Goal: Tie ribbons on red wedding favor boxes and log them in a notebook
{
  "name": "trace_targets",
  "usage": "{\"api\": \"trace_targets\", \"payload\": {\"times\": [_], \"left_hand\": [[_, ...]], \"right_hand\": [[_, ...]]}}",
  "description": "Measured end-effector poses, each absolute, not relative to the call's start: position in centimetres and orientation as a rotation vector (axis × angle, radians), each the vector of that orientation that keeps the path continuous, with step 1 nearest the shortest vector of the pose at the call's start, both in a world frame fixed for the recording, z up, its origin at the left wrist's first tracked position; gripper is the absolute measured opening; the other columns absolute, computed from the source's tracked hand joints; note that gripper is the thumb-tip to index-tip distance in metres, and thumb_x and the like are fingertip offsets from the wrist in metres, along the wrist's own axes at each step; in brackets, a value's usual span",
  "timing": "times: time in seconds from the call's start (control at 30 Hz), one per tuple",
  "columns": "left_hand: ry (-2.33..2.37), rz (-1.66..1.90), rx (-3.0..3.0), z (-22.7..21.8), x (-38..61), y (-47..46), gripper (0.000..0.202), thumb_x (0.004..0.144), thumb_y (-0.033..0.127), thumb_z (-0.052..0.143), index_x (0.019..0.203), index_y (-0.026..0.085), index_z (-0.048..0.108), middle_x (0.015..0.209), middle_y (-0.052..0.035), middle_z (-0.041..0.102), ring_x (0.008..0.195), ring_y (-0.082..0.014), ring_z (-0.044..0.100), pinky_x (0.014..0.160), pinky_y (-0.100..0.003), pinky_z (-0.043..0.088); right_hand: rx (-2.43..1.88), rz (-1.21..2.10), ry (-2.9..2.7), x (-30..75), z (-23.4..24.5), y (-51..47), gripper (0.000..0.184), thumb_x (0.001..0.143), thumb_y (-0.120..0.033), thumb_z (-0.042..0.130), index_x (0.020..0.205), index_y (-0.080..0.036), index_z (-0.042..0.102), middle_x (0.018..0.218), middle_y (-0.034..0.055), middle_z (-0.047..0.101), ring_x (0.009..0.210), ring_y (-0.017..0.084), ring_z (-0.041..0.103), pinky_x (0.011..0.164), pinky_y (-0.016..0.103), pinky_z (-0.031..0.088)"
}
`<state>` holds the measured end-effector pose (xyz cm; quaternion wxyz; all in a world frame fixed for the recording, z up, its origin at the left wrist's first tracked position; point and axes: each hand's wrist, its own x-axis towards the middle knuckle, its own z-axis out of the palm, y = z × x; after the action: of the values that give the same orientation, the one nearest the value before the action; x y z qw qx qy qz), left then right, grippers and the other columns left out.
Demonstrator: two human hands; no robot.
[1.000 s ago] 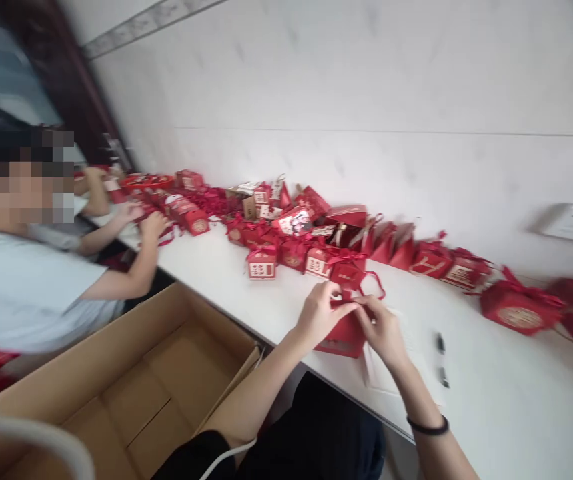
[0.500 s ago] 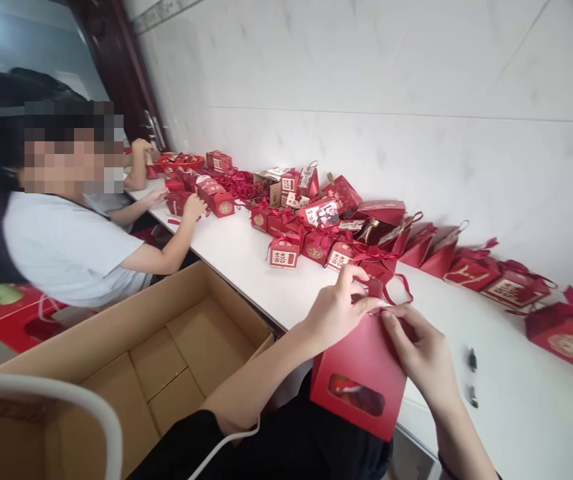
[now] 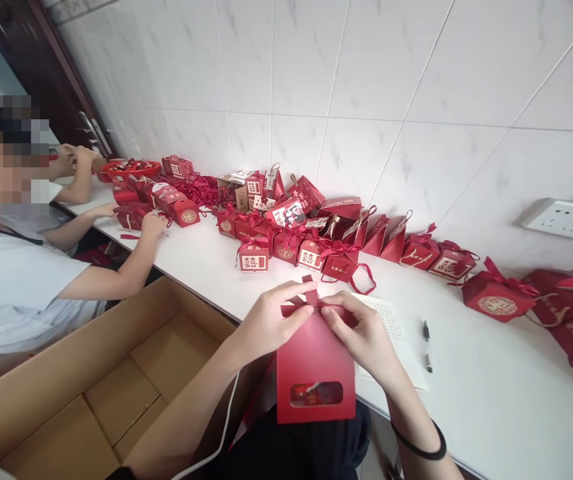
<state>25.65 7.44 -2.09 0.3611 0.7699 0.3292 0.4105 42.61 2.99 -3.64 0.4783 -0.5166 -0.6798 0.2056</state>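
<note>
A red gift box (image 3: 316, 357) with a rounded window low on its front hangs upright between my hands, over my lap at the table edge. Through the window some red contents show. My left hand (image 3: 271, 317) pinches the box's top edge on the left, by a short red tab (image 3: 310, 290) that sticks up. On the right, my right hand (image 3: 359, 327) has its thumb on the front and its fingers behind the top edge. The two thumbs nearly meet at the top centre. My fingertips behind the box are partly hidden.
Many red boxes with ribbons (image 3: 253, 257) crowd the white table (image 3: 206, 267) along the wall. A written sheet (image 3: 391, 327) and a black pen (image 3: 426, 343) lie to the right. At left stand a large cardboard box (image 3: 116, 373) and a co-worker (image 3: 21, 280) handling red boxes.
My view has swung to the right, bringing a wall socket and more red boxes into sight. The gift box hangs straighter now, and both hands still grip its top.
</note>
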Motion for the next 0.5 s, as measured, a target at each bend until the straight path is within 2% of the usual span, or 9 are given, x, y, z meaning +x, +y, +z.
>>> {"api": "trace_targets", "payload": {"times": [0.07,0.13,0.27,0.37,0.5], "left_hand": [[0.994,1.150,1.951,-1.6,23.4,7.8,0.036,0.079,0.025,0.055,0.114,0.022,0.061,0.097,-0.0039,0.067,0.081,-0.0144,0.064,0.073,-0.025,0.057],[1.213,1.296,1.936,-1.1,20.2,8.4,0.041,0.077,0.029,0.058,0.117,0.020,0.059,0.097,-0.0043,0.067,0.083,-0.0153,0.065,0.077,-0.026,0.056],[1.800,1.500,1.923,-1.0,12.8,8.9,0.058,0.070,0.030,0.064,0.125,0.024,0.050,0.112,-0.0058,0.061,0.097,-0.0202,0.062,0.089,-0.032,0.050],[2.169,1.463,1.857,-2.5,8.2,8.7,0.063,0.072,0.030,0.058,0.133,0.024,0.040,0.121,-0.0092,0.053,0.097,-0.0237,0.061,0.089,-0.038,0.049],[2.509,1.196,1.846,-7.3,4.2,9.1,0.061,0.078,0.028,0.048,0.135,0.016,0.034,0.122,-0.0145,0.050,0.109,-0.0308,0.053,0.093,-0.044,0.044]], "right_hand": [[-1.218,0.514,-1.588,42.9,-3.9,3.0,0.035,0.086,-0.040,0.048,0.115,-0.021,0.053,0.098,0.0069,0.063,0.088,0.019,0.060,0.073,0.029,0.049],[-1.243,0.449,-1.500,43.9,-4.4,3.0,0.039,0.086,-0.044,0.045,0.118,-0.021,0.049,0.100,0.0078,0.063,0.091,0.020,0.061,0.074,0.030,0.050],[-1.621,0.183,-1.416,48.7,-7.3,3.5,0.040,0.081,-0.054,0.044,0.096,-0.021,0.060,0.098,0.0102,0.063,0.077,0.024,0.062,0.058,0.032,0.049],[-1.868,-0.126,-1.393,53.5,-11.3,4.2,0.047,0.075,-0.058,0.040,0.086,-0.018,0.063,0.086,0.0148,0.062,0.074,0.031,0.059,0.061,0.043,0.048],[-1.956,-0.214,-1.450,56.9,-16.2,4.7,0.041,0.072,-0.052,0.039,0.075,-0.018,0.062,0.071,0.0154,0.058,0.075,0.038,0.056,0.065,0.056,0.045]]}}
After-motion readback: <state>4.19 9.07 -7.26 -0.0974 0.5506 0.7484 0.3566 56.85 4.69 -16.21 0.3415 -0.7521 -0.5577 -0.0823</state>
